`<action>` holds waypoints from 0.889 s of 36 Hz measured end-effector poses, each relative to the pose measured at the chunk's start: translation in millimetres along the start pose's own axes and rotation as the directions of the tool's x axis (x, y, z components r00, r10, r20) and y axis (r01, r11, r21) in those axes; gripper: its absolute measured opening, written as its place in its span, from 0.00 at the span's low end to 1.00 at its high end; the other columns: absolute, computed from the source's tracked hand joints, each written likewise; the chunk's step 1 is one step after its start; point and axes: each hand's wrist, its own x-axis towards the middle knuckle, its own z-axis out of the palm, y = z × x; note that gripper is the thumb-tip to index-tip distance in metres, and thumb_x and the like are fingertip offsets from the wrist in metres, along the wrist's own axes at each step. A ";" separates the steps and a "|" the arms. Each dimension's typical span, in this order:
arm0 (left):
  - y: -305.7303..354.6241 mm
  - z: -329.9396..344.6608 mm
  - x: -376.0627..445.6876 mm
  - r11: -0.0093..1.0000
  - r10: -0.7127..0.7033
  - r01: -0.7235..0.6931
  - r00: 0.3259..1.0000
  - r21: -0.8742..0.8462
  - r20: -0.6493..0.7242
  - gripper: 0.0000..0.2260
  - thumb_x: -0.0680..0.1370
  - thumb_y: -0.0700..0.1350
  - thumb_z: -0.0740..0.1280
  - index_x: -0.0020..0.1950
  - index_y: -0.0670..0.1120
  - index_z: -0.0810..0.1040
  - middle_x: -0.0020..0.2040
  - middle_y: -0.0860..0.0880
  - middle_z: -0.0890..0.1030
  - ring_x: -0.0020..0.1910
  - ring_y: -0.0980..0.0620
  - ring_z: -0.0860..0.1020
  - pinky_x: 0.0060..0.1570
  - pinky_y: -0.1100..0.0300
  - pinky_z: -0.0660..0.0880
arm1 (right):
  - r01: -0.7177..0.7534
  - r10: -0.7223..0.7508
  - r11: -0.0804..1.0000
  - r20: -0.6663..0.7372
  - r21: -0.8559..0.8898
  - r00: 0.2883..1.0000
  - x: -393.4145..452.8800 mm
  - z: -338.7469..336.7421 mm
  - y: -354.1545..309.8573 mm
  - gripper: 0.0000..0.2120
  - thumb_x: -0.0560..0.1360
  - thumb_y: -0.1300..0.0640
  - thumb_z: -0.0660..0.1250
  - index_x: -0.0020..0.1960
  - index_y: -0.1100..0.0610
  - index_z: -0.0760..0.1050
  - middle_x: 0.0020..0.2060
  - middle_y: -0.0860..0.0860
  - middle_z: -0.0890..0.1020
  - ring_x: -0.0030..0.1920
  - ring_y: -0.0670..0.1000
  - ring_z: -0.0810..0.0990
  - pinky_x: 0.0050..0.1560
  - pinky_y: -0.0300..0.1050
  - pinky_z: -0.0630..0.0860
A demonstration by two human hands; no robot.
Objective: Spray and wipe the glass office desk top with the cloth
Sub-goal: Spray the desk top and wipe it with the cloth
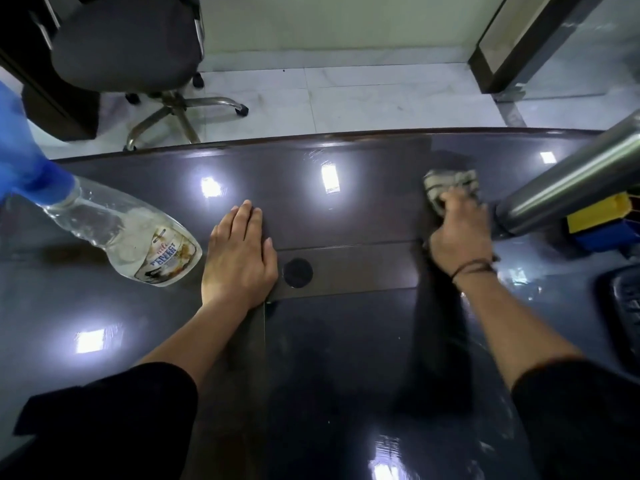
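Only the head cam here, looking down over a dark glass desk top [346, 358] with ceiling lights reflecting off it all over.

The cloth [446, 185] is a greyish crumpled rag at the far right of the desk, and the right hand [460, 233] is closed around its near end, fingers curled over it and pressing it onto the glass. Most of the rag sticks out past the fingers toward the far edge. It sits just beside a shiny metal post [571, 188] that comes in at an angle from the right.

The left hand [239, 258] is flat on the glass, fingers straight and close together, palm down, holding nothing. A round black grommet [297, 272] is right next to its thumb side.

The spray bottle [128, 233] stands on the desk to the left of that hand, close but not touching it. It's clear plastic with a worn label I can't properly read, and its blue trigger head [24, 161] is blurry and cut off at the left edge.

Hard to make out: a yellow and blue thing [599, 220] behind the post, partly hidden, and a dark object [623, 306] cropped at the right edge. An office chair [138, 64] sits on the tiled floor beyond the desk, its top cut off.
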 end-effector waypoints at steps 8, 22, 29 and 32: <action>0.8 -2.0 -0.3 1.000 0.001 -0.001 1.000 0.009 0.015 0.27 0.83 0.52 0.55 0.80 0.42 0.66 0.81 0.41 0.65 0.80 0.40 0.62 0.80 0.43 0.59 | 0.005 -0.007 0.998 0.038 0.059 0.999 -14.4 5.3 -62.0 0.30 0.74 0.54 0.55 0.71 0.68 0.71 0.69 0.69 0.74 0.70 0.68 0.72 0.74 0.62 0.66; 0.3 -0.5 0.7 1.000 -0.005 0.005 1.000 -0.003 0.003 0.29 0.81 0.54 0.52 0.78 0.41 0.68 0.81 0.41 0.66 0.79 0.39 0.63 0.79 0.42 0.60 | -0.083 0.081 0.996 0.108 0.013 0.991 59.1 12.7 -19.5 0.35 0.77 0.46 0.49 0.76 0.69 0.66 0.75 0.68 0.68 0.75 0.68 0.66 0.78 0.62 0.61; 1.4 -1.7 -0.9 1.000 -0.001 0.001 1.000 -0.012 0.002 0.29 0.81 0.54 0.52 0.78 0.40 0.68 0.80 0.40 0.66 0.79 0.39 0.63 0.79 0.41 0.61 | 0.434 -0.448 0.893 0.160 0.114 0.880 -71.2 5.4 -66.5 0.28 0.84 0.51 0.51 0.80 0.62 0.63 0.80 0.58 0.65 0.80 0.59 0.62 0.80 0.58 0.58; 0.6 -1.3 -0.5 1.000 -0.005 0.005 1.000 -0.003 0.011 0.29 0.82 0.54 0.52 0.79 0.41 0.67 0.81 0.41 0.66 0.79 0.40 0.62 0.79 0.42 0.60 | 0.296 -0.302 0.953 0.135 0.060 0.944 -28.5 6.8 -33.3 0.29 0.80 0.54 0.50 0.77 0.65 0.66 0.76 0.63 0.69 0.76 0.64 0.68 0.77 0.62 0.64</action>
